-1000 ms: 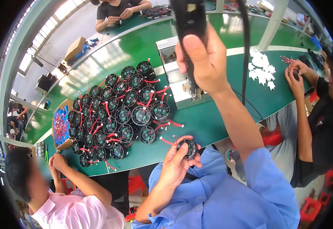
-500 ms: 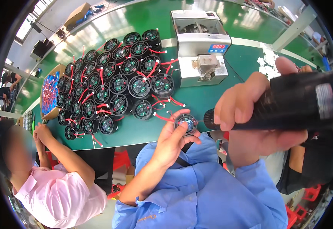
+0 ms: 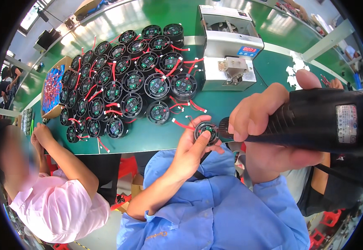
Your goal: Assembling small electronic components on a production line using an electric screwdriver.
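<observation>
My left hand [image 3: 193, 146] pinches a round black housing [image 3: 206, 134] with a green circuit board, thumb across its face. Red wires with a white connector stick out from its left side. My right hand [image 3: 264, 121] is wrapped around a thick black electric screwdriver [image 3: 323, 118] lying level, its ribbed nose pointing left. That nose meets the right edge of the housing; the bit's tip is hidden there. Many similar round housings [image 3: 133, 104] stand in rows on the green table to the left of my hands, their red wires loose.
A silver machine [image 3: 230, 50] with a small red display stands on the green table [image 3: 148, 143] beyond my hands. White scraps [image 3: 297, 68] lie right of it. A box of blue parts [image 3: 53, 91] sits far left, near a co-worker in a pink shirt [image 3: 60, 208].
The screwdriver's nose has moved up against the housing, covering the thin bit that showed between them. The view has shifted slightly, and both hands keep their grips.
</observation>
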Tool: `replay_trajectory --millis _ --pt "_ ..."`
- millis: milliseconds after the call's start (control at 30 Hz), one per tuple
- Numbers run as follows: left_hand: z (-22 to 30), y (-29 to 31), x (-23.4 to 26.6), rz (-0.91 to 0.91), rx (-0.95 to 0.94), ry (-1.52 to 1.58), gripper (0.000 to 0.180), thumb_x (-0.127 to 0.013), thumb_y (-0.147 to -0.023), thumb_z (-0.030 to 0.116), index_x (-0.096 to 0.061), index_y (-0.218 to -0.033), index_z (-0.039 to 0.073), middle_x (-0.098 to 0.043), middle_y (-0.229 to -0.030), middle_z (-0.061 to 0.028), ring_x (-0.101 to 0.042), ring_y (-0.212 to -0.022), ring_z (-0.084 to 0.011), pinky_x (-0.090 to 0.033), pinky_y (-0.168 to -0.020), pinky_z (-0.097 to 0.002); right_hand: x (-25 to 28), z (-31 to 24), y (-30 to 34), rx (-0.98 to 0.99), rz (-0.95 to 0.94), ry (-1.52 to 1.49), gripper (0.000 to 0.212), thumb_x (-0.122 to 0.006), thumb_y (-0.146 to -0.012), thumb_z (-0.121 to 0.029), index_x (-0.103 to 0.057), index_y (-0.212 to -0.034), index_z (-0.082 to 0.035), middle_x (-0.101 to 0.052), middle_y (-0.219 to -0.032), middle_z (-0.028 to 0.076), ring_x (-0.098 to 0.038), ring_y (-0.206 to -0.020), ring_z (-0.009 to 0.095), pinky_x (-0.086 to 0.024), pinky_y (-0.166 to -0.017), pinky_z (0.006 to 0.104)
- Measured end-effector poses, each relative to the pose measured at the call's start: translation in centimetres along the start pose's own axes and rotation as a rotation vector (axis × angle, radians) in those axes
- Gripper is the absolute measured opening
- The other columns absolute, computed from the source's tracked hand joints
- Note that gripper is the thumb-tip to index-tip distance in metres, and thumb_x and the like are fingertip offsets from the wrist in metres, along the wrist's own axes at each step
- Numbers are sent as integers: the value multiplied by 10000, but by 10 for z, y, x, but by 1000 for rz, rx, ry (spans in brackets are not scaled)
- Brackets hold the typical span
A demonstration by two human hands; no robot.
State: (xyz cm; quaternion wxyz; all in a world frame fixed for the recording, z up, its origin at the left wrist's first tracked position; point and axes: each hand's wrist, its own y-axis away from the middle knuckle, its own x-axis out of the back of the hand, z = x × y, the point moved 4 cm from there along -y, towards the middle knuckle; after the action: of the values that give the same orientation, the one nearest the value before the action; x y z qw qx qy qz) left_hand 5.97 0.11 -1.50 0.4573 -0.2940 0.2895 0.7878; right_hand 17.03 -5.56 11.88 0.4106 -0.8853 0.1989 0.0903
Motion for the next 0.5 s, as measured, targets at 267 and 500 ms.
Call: replay_trajectory --millis 267,500 --pt "2 0 -1 17 1 -19 392 -442 -977 95 -304 -1335 13 -549 -1024 -107 -583 -861 -159 -555 -742 -357 2 4 0 -14 -45 37 931 -535 -814 -666 -181 -1434 -69 -518 -779 103 -497 -516 203 -467 -478 356" --pt "-1 -1 -2 6 -9 -53 381 -430 -981 94 -305 -1331 9 -558 -1040 -111 -582 -857 -158 -556 -744 -342 2 6 -2 -24 -107 38 901 -558 -804 -657 -230 -1399 -66 -515 -763 100 -492 -509 200 -458 -466 341"
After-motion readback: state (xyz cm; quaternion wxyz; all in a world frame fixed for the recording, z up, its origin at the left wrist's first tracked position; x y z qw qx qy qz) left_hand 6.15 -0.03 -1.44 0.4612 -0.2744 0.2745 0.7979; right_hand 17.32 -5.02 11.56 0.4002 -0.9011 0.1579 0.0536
